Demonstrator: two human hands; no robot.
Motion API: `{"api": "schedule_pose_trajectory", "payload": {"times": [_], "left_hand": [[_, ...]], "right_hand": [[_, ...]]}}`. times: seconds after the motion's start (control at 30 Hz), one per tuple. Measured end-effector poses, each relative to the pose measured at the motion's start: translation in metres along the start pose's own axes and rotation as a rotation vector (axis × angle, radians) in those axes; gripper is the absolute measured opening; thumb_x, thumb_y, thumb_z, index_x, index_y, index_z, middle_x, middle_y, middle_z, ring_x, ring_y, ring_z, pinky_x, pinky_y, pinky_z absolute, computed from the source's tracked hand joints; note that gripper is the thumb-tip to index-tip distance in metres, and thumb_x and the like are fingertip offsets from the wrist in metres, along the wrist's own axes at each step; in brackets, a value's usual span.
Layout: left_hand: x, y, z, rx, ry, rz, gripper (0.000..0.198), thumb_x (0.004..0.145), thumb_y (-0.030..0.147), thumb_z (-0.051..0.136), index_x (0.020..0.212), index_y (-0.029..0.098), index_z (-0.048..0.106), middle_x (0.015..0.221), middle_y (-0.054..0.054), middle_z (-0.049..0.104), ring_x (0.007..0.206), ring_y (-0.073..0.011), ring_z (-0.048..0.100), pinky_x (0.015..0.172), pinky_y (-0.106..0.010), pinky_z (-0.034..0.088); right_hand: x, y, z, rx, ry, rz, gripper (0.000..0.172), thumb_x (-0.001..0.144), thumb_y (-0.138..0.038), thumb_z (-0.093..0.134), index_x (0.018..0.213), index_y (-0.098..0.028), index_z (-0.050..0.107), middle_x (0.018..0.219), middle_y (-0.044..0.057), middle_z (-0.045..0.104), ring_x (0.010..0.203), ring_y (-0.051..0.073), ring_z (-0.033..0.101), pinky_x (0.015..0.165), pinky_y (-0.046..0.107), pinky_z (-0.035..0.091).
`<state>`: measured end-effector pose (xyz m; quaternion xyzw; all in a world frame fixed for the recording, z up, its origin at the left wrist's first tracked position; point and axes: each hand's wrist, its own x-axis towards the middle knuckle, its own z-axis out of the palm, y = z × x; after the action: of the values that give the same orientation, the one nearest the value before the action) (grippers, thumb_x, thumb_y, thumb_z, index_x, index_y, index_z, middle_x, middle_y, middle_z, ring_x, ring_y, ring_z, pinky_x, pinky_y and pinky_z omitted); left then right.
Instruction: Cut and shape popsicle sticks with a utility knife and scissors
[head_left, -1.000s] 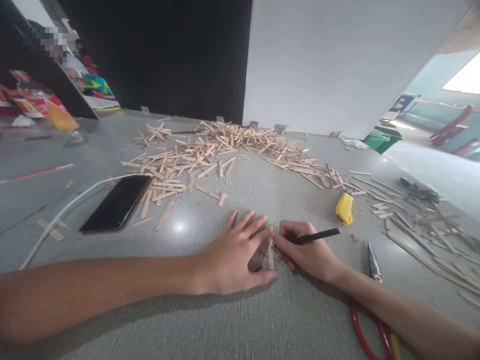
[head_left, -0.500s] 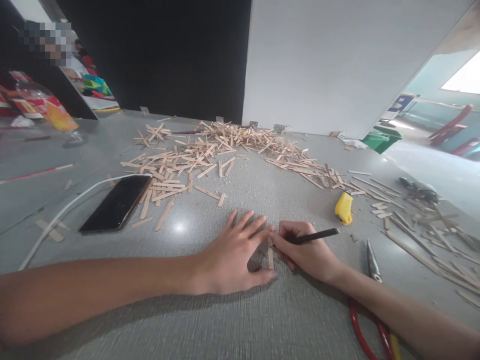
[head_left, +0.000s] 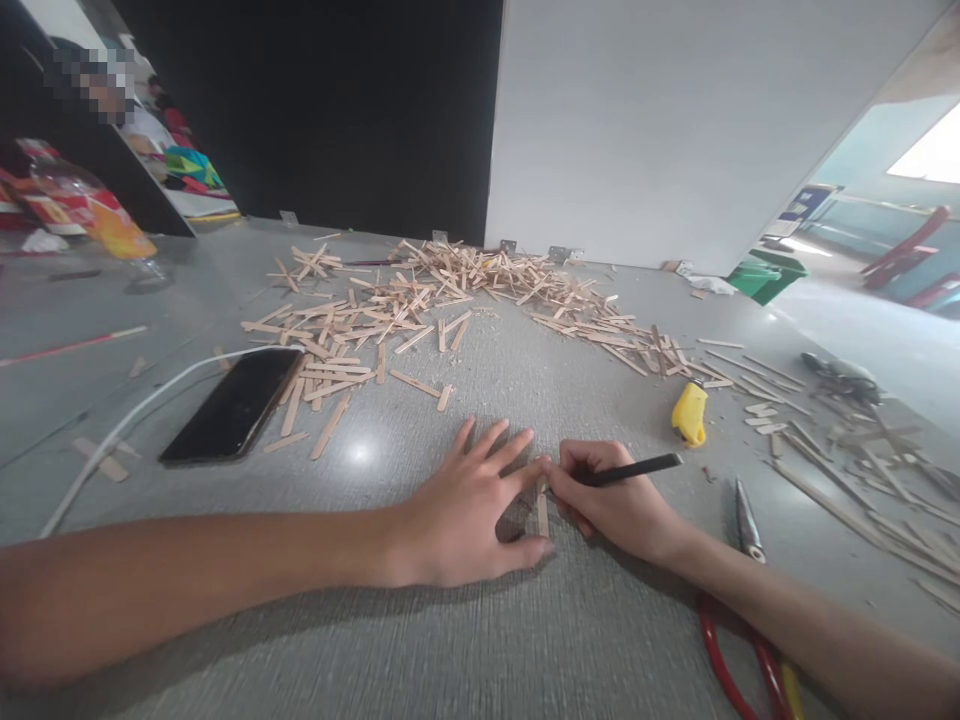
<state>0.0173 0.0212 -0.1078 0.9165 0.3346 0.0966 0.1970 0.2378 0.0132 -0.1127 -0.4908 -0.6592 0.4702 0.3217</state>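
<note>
My left hand (head_left: 472,510) lies spread on the grey table, its index fingertip and thumb at the two ends of a small wooden craft stick (head_left: 543,512). The stick lies flat, with its far end partly hidden by fingers. A black pen (head_left: 637,468) is held in my right hand (head_left: 619,505), closed round it in a writing grip. Its tip end is down by the stick's far end, hidden by my fingers. Under my right forearm lies a pair of red-handled scissors (head_left: 748,525), partly covered.
A heap of craft sticks (head_left: 480,275) spreads across the back. Left of my hands are a phone (head_left: 232,410) with a white cable (head_left: 124,425) and a bottle (head_left: 112,220). To the right lie a yellow-handled tool (head_left: 690,412) and wood strips (head_left: 840,500). Upright panels (head_left: 637,120) stand behind.
Both hands stay almost where they were, with the pen shifted only very slightly. The view has moved a tiny amount.
</note>
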Motion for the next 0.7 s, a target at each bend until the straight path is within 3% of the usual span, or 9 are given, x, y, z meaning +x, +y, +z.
{"api": "schedule_pose_trajectory", "payload": {"times": [0.7], "left_hand": [[0.0006,0.0018,-0.0034,0.018,-0.034,-0.012,0.083,0.095,0.073,0.05,0.159,0.022,0.041,0.171,-0.016,0.024,0.158,-0.0453,0.012,0.124,-0.073,0.012]], "right_hand": [[-0.0002,-0.0002,-0.0012,-0.005,-0.001,-0.005,0.04,0.097,-0.028,0.062,0.061,-0.023,0.045,0.043,-0.007,0.052,0.034,0.007,0.045,0.038,0.02,0.034]]}}
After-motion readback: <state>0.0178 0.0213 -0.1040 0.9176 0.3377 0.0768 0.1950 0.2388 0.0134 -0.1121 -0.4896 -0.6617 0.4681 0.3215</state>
